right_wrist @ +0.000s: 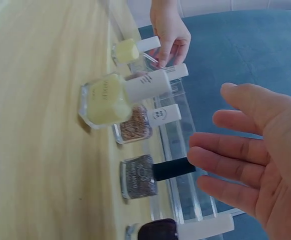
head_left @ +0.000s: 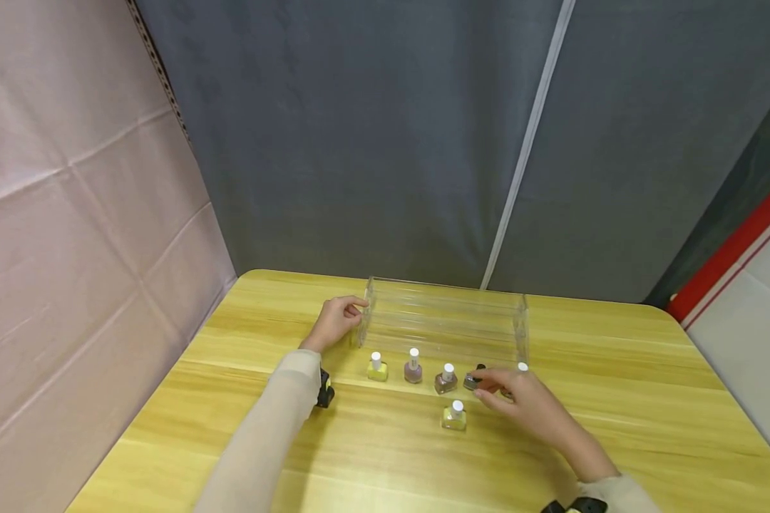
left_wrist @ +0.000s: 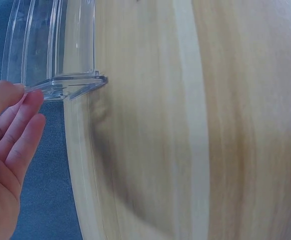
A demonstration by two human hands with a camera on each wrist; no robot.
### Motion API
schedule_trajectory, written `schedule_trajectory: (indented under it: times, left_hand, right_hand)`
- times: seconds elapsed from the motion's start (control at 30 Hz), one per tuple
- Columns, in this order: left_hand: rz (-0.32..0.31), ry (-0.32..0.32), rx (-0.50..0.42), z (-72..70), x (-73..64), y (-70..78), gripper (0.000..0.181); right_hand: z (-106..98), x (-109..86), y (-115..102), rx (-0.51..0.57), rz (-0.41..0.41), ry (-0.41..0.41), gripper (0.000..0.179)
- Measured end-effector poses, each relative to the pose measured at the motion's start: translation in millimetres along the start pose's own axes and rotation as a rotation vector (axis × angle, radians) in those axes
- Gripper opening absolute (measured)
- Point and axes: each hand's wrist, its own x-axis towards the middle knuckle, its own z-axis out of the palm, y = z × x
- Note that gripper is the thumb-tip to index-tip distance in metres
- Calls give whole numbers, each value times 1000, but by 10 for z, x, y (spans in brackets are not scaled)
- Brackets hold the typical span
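Observation:
A clear plastic tiered rack (head_left: 445,320) stands toward the back of the table. My left hand (head_left: 335,320) pinches its left end between thumb and fingers, as the left wrist view also shows. In front of the rack is a row of nail polish bottles: yellow (head_left: 377,370), lilac (head_left: 413,371), brown glitter (head_left: 445,382), and a grey glitter bottle (right_wrist: 139,177) with a black cap. A dark bottle (right_wrist: 158,231) with a white cap is partly hidden by my right hand (head_left: 520,399) in the head view. That hand, fingers loosely extended, hovers beside the black cap, holding nothing.
Another yellow nail polish bottle (head_left: 454,417) stands nearer, in front of the row. The wooden table (head_left: 231,399) ends at a dark grey curtain (head_left: 359,142) behind the rack. A pale cloth (head_left: 90,249) hangs at the left, and a red-edged white panel (head_left: 757,320) is at the right.

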Motion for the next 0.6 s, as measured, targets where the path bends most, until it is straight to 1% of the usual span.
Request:
schedule_trajectory:
  times: [0.2, 0.4, 0.6]
  left_hand:
    - [-9, 5, -9, 5, -9, 2, 27]
    - [-5, 16, -12, 13, -15, -5, 26]
    - [2, 25, -21, 16, -12, -15, 26]
  right_hand:
    - [123, -39, 29, 18, -27, -5, 31]
    - [197, -63, 39, 34, 7, -36, 37]
    - [243, -70, 60, 62, 33, -71, 36]
